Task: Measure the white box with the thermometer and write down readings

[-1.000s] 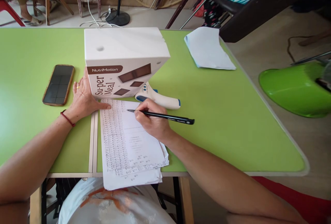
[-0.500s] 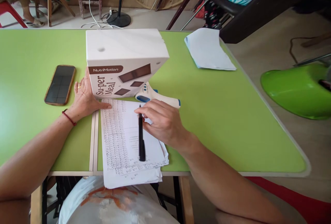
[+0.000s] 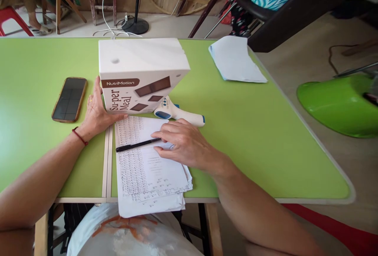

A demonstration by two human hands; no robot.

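My left hand point(image 3: 96, 112) lies against the left side of a white box point(image 3: 144, 57) marked NutriMotion Su-per Meal. Its fingers are spread, and the thumb runs along the box's lower front edge. Over the paper stack, my right hand point(image 3: 186, 143) has the end of a black pen point(image 3: 137, 144) at its fingers, with the pen pointing left. Dense handwriting fills the left part of the top sheet point(image 3: 132, 173), and faint printed lines show near its middle. Behind the right hand, a white and blue infrared thermometer point(image 3: 186, 117) lies partly behind the box.
A phone point(image 3: 69, 99) in a brown case lies left of the box. Folded paper point(image 3: 236, 61) rests at the table's far right. A seam crosses the green table point(image 3: 260, 141). Beyond it stand a green chair point(image 3: 333, 104), a red stool point(image 3: 13, 17) and a person's leg point(image 3: 31, 8).
The pen has swung from pointing towards me to pointing left across the paper. My right hand has lowered slightly, and my left thumb has shifted up to the box's lower edge.
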